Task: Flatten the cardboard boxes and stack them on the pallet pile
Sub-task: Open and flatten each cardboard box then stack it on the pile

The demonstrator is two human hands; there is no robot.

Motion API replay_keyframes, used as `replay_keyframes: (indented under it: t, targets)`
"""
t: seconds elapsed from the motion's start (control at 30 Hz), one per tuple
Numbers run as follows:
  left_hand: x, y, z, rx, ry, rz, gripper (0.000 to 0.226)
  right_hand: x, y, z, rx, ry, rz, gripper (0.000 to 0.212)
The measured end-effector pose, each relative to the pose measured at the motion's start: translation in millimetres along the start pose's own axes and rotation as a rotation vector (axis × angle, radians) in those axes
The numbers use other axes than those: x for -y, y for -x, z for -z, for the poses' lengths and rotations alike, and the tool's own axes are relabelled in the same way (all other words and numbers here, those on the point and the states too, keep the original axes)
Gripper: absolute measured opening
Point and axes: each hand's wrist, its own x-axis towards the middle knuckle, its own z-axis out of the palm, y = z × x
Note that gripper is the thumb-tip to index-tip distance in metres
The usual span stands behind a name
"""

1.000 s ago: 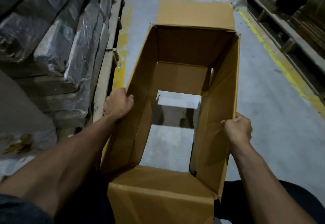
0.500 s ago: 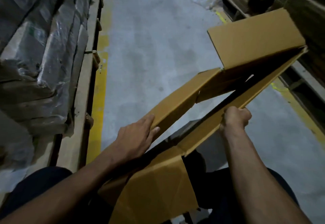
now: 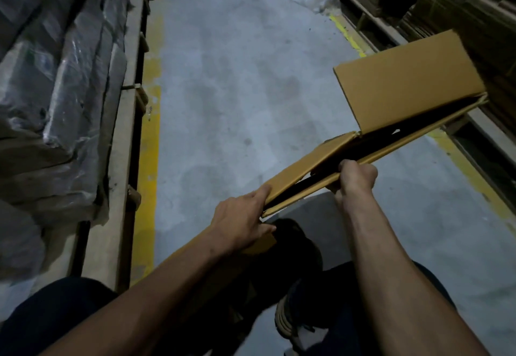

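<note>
Cardboard box (image 3: pixel 371 143) nearly flat, held tilted above concrete floor (image 3: pixel 237 90), right of centre. Right hand (image 3: pixel 354 178) grips its lower edge; left hand (image 3: pixel 241 223) pinches near corner, fingers extended.

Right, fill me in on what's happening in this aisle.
A person is flattening a cardboard box in a warehouse aisle. The right hand grips its lower panel edge; the left hand holds the near end, fingers stretched along the top panel. The box is nearly collapsed, with only a thin dark gap between the panels, and one end flap sticks up at the far end. It is held above the concrete floor, angled toward the stacked cardboard on the right, and not yet stacked.
</note>
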Motion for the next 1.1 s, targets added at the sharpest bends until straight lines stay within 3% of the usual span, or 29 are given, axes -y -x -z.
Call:
replay_keyframes:
  t: [0.17, 0.3, 0.4, 0.5, 0.63, 0.73, 0.93, 1.03, 1.1]
  targets:
    - [6.1, -9.3, -12.0, -0.142, 0.076, 0.05, 0.041, -2.4, -3.8, -18.8, 0.044, 0.004, -0.005, 0.004]
    - [22.6, -30.3, -3.9, -0.125, 0.287, 0.139, 0.025, -15.8, -16.1, -42.1, 0.128, 0.085, 0.02, 0.055]
    - [35.5, -58.9, 11.7, -0.085, 0.402, 0.202, 0.022, -27.5, -16.3, -61.1, 0.223, 0.146, 0.01, 0.052]
    - [45.4, -88.7, 38.6, -0.068, 0.515, 0.246, 0.02, -40.4, -9.3, -70.6, 0.265, 0.231, -0.072, 0.063]
    - [47.4, -116.7, 97.2, -0.133, 0.63, 0.314, 0.021, -45.4, 5.8, -57.6, 0.291, 0.363, -0.23, 0.055]
    - [40.3, -126.5, 163.8, -0.191, 0.702, 0.37, 0.016, -13.4, 29.8, -43.8, 0.264, 0.389, -0.387, 0.055]
    - [17.4, -139.5, 312.2, -0.325, 1.02, 0.543, 0.028, 113.5, 79.2, -20.5, 0.207, 0.335, -0.684, 0.048]
    - [-1.7, -149.7, 376.3, -0.387, 1.246, 0.619, 0.026, 178.5, 96.8, -7.7, 0.225, 0.152, -0.735, 0.044]
    - [-19.9, -156.6, 413.0, -0.432, 1.371, 0.641, 0.016, 203.9, 89.3, 3.6, 0.177, 0.021, -0.753, 0.052]
